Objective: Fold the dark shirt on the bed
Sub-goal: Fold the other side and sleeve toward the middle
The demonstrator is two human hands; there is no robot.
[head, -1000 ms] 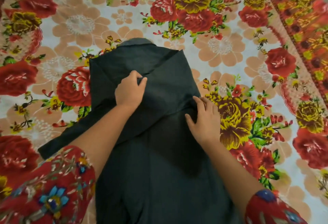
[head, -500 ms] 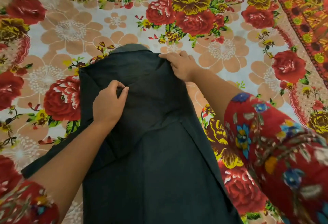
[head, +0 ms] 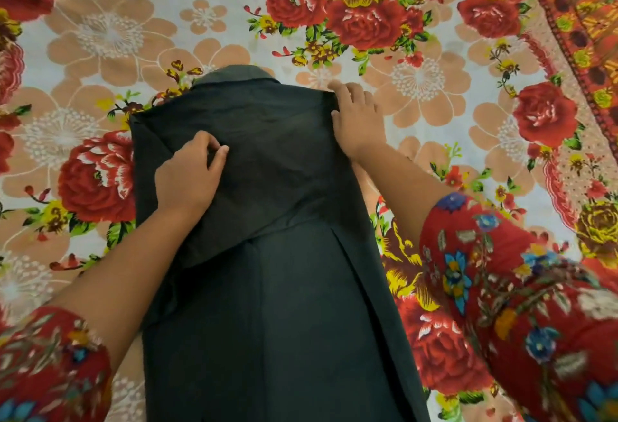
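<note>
Shirt [head: 267, 288] fold sits pinched in grip of left hand [head: 189, 181].

1. The bed [head: 43, 64] is covered by a sheet [head: 434, 87] printed with large red, yellow and peach flowers on a pale ground. It spreads out on every side of the fingers.
2. Well to the right of the right fingers [head: 347, 94], an orange-red border band [head: 585, 20] runs diagonally across the sheet.
3. The dark shirt [head: 267, 304] lies directly on the bed, lengthwise. Its collar [head: 240, 74] is just beyond the fingers, and its body runs back past both wrists to the near edge of view.
4. The shirt's upper part is folded over itself; the left fingers [head: 217, 154] pinch that top layer.
5. The right fingers lie spread at the shirt's shoulder edge, tips touching the sheet.
6. A printed red rose [head: 97, 177] sits just left of the left fingers, partly under the shirt's edge.
</note>
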